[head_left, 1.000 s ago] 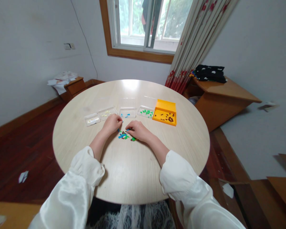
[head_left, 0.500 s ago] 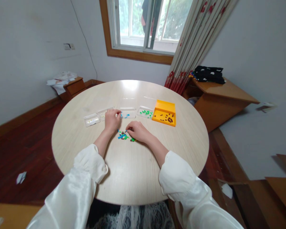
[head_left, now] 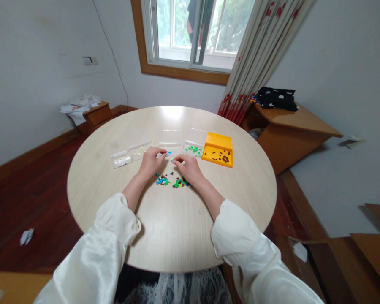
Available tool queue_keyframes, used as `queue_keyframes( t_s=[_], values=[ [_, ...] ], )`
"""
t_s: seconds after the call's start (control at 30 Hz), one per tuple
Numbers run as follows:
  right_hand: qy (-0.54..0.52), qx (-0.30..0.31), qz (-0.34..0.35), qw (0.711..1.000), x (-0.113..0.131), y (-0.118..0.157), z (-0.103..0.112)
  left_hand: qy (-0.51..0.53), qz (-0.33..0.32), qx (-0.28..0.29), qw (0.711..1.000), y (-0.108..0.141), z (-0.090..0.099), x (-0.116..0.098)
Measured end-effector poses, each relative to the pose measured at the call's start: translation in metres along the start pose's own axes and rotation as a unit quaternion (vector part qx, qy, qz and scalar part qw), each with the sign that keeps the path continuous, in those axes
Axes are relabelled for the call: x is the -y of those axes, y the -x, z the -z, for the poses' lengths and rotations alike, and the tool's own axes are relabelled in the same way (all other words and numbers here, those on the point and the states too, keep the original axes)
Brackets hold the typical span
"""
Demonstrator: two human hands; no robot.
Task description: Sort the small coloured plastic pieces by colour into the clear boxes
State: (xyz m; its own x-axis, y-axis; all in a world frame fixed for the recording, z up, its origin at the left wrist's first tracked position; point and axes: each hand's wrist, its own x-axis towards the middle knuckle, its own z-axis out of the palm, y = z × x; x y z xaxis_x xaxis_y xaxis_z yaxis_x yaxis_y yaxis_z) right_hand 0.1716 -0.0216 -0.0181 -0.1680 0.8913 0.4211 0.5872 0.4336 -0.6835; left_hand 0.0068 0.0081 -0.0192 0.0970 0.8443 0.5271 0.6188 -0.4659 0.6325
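Note:
My left hand (head_left: 151, 162) hovers at the front of the clear box with blue pieces (head_left: 174, 146), thumb and forefinger drawn together; whatever is between them is too small to make out. Close by on its right, my right hand (head_left: 189, 169) pinches a tiny blue building brick (head_left: 172, 161) at its fingertips. Below both hands lies a loose pile of small blue, green, brown and yellow bricks (head_left: 163, 180), with more bricks (head_left: 179, 183) partly under my right hand.
Clear boxes with pale pieces, one box (head_left: 120, 159) and another box (head_left: 140, 150), stand at the left. Rightward are a clear box of green bricks (head_left: 193, 149) and an open yellow box (head_left: 217, 162) with brown bricks. All rest on a round table (head_left: 174, 236).
My right hand has lifted off the pile and moved forward with a blue brick. My left hand has shifted slightly right, and the two hands are now closer together.

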Motion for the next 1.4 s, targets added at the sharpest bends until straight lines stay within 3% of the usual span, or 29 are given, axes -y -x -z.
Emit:
queue_keyframes(
  t_s=[0.23, 0.87, 1.2, 1.4],
  values=[
    [-0.011, -0.051, -0.028, 0.998, -0.004, -0.003, 0.002, 0.040, -0.053, 0.074, 0.995, 0.005, -0.002, -0.005],
    [-0.001, -0.035, 0.004, 0.999, -0.005, -0.002, -0.002, 0.059, -0.044, 0.064, 0.995, 0.006, -0.002, -0.009],
    [-0.019, -0.054, 0.004, 0.998, -0.003, -0.002, -0.001, 0.059, -0.018, 0.024, 0.998, 0.004, -0.002, -0.006],
    [0.028, 0.039, 0.029, 0.998, -0.001, 0.001, -0.004, -0.011, 0.024, -0.079, 0.997, -0.001, 0.003, 0.007]
  ],
)
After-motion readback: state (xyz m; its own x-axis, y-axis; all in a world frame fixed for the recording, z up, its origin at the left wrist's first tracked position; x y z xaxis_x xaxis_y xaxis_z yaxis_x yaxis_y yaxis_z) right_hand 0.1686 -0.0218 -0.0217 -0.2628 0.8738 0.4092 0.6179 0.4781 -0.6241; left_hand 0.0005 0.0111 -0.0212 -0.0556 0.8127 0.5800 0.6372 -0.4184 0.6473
